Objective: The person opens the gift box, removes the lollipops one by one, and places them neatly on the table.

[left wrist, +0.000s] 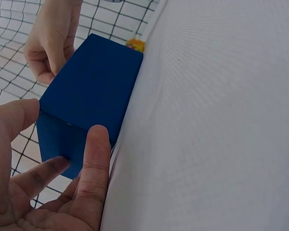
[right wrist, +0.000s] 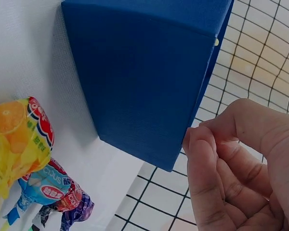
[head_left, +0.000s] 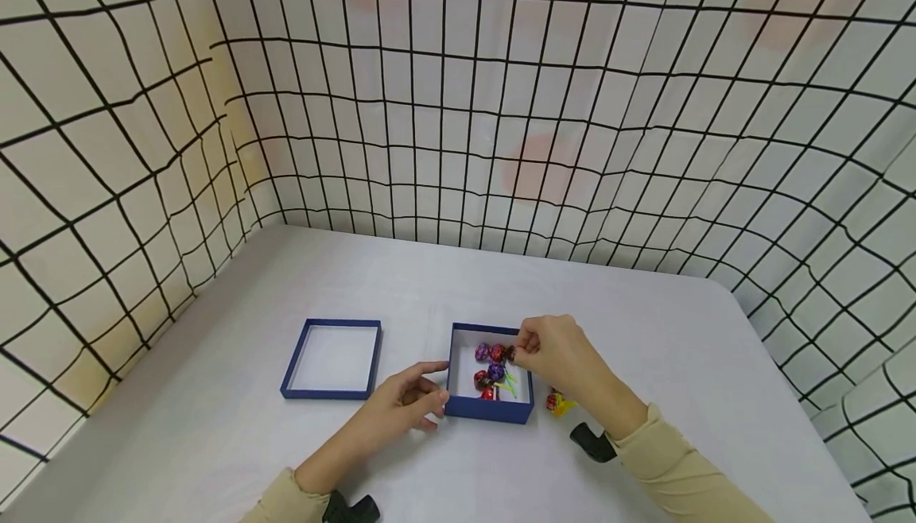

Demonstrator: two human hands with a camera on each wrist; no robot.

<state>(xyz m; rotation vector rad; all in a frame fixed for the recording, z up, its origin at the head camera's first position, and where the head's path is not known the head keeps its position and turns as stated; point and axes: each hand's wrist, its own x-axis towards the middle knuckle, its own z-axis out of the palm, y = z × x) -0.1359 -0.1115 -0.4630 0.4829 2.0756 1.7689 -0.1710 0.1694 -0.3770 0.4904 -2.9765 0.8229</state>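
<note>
Head view: left hand (head_left: 402, 402), fingers relaxed, touches a blue box (head_left: 489, 409) of wrapped lollipops (head_left: 496, 371); right hand (head_left: 561, 352) pinches a dark lollipop (head_left: 510, 354).

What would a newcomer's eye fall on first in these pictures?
Probably the open blue box on the white table, bright lollipops inside, the left hand touching its left side and the right hand at its far right corner. The black-gridded wall behind stands out too.
</note>
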